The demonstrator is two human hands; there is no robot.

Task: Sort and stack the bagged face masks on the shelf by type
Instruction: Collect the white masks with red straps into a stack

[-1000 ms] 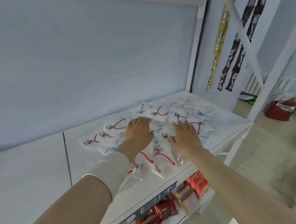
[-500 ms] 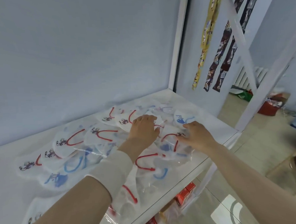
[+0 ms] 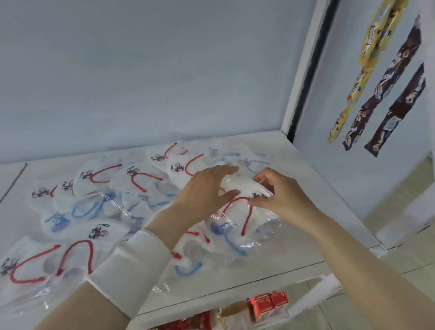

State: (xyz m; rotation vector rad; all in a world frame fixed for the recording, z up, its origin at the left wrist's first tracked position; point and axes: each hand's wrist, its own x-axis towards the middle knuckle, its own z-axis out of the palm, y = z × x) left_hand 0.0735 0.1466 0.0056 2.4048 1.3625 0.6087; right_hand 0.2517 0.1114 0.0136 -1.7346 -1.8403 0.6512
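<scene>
Several clear-bagged white face masks lie scattered on the white shelf [image 3: 310, 175], some with red ear loops, some with blue ones [image 3: 85, 209]. My right hand [image 3: 279, 194] pinches the edge of a red-loop bagged mask [image 3: 241, 209] lifted off the pile at the right. My left hand [image 3: 205, 190], with a white cuff on the wrist, rests fingers spread on the same mask's left side, thumb under its edge. More red-loop masks [image 3: 72, 258] lie at the near left.
The blue back wall stands close behind the shelf. A white upright post [image 3: 304, 67] marks the right end. Snack strips [image 3: 396, 92] hang on the right wall. Red packets [image 3: 268, 304] sit on the lower shelf below the front edge.
The view has moved closer and to the right. My right hand went from lying flat on the pile to pinching the red-loop mask and raising it; my left hand slid right onto that mask.
</scene>
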